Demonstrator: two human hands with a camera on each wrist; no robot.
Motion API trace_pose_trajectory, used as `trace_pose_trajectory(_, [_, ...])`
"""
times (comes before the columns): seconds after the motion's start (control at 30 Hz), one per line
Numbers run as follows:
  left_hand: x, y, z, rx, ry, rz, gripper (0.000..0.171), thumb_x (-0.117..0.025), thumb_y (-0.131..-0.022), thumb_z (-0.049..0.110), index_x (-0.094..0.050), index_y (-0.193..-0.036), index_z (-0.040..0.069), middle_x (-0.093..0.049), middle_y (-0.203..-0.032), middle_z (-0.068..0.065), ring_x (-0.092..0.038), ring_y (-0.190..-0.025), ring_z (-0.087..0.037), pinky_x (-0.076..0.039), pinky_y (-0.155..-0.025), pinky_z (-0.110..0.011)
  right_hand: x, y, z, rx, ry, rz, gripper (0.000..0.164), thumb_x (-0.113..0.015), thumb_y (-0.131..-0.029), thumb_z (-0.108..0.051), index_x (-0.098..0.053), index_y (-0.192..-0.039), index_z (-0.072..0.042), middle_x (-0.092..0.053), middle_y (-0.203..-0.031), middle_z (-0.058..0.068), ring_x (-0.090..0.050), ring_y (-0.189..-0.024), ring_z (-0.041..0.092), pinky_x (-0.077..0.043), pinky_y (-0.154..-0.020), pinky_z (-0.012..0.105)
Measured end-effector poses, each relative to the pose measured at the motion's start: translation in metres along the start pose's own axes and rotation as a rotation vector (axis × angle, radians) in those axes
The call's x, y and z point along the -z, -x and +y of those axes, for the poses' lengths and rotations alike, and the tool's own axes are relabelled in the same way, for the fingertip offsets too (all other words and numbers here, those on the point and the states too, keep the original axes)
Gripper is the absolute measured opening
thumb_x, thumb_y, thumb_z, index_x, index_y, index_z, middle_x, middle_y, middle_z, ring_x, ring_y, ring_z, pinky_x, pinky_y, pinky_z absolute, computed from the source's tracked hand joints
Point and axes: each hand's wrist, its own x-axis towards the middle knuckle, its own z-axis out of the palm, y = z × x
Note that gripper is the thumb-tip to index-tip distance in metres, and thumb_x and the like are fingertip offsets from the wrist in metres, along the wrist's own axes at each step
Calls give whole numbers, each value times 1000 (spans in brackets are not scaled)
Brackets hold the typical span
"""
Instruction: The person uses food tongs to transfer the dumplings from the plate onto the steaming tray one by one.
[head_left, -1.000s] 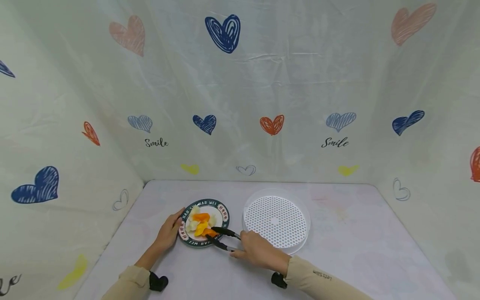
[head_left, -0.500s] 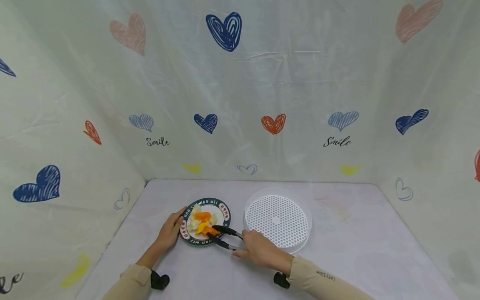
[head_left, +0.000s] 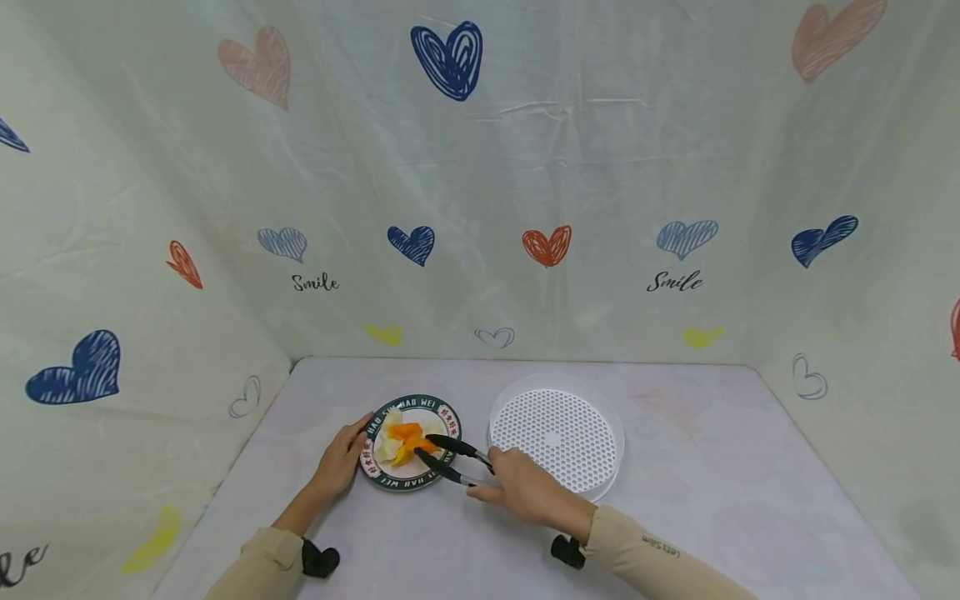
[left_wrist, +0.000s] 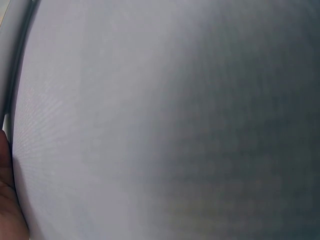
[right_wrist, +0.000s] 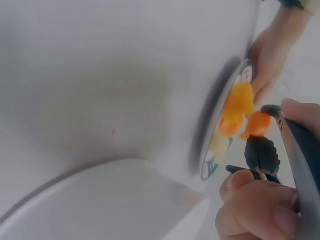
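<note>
White tabletop (head_left: 712, 483): left hand (head_left: 339, 463) touches green-rimmed plate (head_left: 403, 484) at left rim, finger curl unclear. Right hand (head_left: 525, 492) grasps black-tipped tongs (head_left: 442, 469), orange food piece (right_wrist: 258, 123) between tips, over plate. Squeeze evenly; lift clear of pale pieces (head_left: 386, 451).

Pretty pale table (head_left: 720, 500) here, kind of whitish with a hint of lavender, rounded corners at the back and some faint pinkish-orange blotches toward the right. Two round things are sitting on it. On the left there's a plate (head_left: 448, 417) with a dark green rim and lettering running all the way around. Just to its right, not touching, is a bigger white disc (head_left: 551, 417) full of little holes, with a plain rim.
</note>
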Motion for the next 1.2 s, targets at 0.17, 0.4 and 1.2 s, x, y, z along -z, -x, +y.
trace_pose_trajectory(0.17, [0, -1, 1, 14, -2, -12, 46, -39, -109, 17, -36, -153, 2, -51, -129, -24, -46, -115, -37, -33, -109, -57, 11, 2, 3, 4, 3, 36, 54, -71, -91, -45, -62, -104, 7, -50, -64, -1, -43, -50, 6, -40, -41, 20])
trace_pose_trajectory(0.4, [0, 0, 1, 30, -17, -11, 46, -39, -109, 18, -37, -152, 2, -51, -121, -20, -45, -108, -35, -38, -99, -51, 37, 8, 18, 7, -18, 123, 51, -71, -93, -37, -61, -106, 11, -52, -65, 0, -45, -55, 10, -41, -45, 24])
trace_pose_trajectory(1.2, [-2, 1, 2, 38, -25, -10, 46, -37, -110, 18, -35, -153, 3, -50, -126, -22, -45, -109, -34, -38, -102, -53, 64, 32, 86, -253, 83, 151, 51, -75, -90, -31, -59, -106, 15, -62, -80, 16, -55, -66, 18, -51, -57, 35])
